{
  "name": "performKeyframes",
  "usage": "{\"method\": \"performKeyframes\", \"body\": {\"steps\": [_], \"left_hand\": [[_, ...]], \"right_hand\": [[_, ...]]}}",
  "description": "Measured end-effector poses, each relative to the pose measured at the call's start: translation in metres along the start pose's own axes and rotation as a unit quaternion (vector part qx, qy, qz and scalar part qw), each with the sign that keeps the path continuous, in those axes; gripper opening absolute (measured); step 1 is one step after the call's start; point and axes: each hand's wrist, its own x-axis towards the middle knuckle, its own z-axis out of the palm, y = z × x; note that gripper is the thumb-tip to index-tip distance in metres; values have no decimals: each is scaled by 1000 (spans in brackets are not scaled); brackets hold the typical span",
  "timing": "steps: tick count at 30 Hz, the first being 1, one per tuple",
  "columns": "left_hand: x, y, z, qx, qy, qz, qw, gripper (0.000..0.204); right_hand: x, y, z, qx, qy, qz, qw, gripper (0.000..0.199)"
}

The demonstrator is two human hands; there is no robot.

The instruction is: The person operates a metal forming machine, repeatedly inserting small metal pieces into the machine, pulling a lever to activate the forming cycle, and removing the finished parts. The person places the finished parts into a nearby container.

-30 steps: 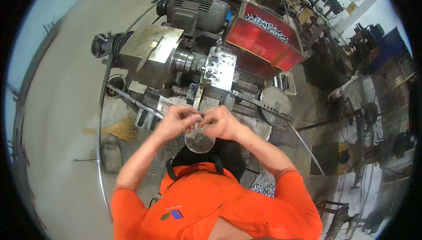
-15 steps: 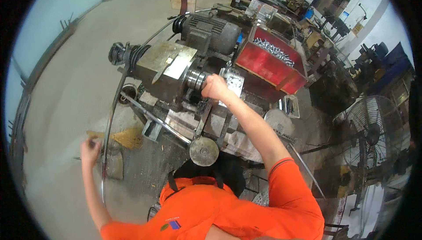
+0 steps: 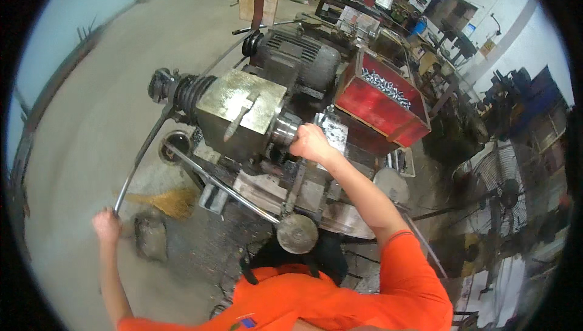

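My left hand (image 3: 107, 225) is closed round the lower end of a long metal lever (image 3: 141, 160), out at the left of a small lathe. The lever runs up to the belt pulley (image 3: 193, 93) at the headstock's left side. At the round steel chuck (image 3: 285, 129), my right hand (image 3: 312, 143) is closed against its front face; what its fingers hold is hidden. A flat wooden-handled tool (image 3: 241, 118) lies on top of the box-shaped headstock (image 3: 212, 103).
Behind the chuck stands a red box (image 3: 379, 108) of small shiny metal parts. An electric motor (image 3: 300, 58) sits behind the headstock. A round handwheel (image 3: 297, 234) is close to my body. A broom (image 3: 173, 202) lies on the floor, and a fan (image 3: 501, 188) stands at right.
My left hand has taken hold of the lever's end, and the lever has swung out to the left. My right hand stays at the chuck. The view has shifted slightly.
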Motion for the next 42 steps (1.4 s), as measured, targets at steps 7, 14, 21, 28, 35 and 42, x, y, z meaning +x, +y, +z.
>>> {"method": "performKeyframes", "body": {"steps": [7,14,21,28,35,42], "left_hand": [[67,-37,21,67,38,47,996,9],[76,81,-15,-159,392,60,904,18],[18,229,181,-279,-228,31,932,54],[78,270,128,102,-229,275,928,41],[77,237,106,-192,-262,76,943,38],[90,234,16,-656,-138,-107,735,42]], "right_hand": [[0,4,5,-37,21,9,999,27],[-63,9,-34,81,160,-98,979,31],[-214,97,-46,107,235,10,966,32],[-394,172,-27,47,241,265,932,38],[-559,271,14,-159,74,567,805,68],[-582,282,36,-212,51,628,747,33]]}}
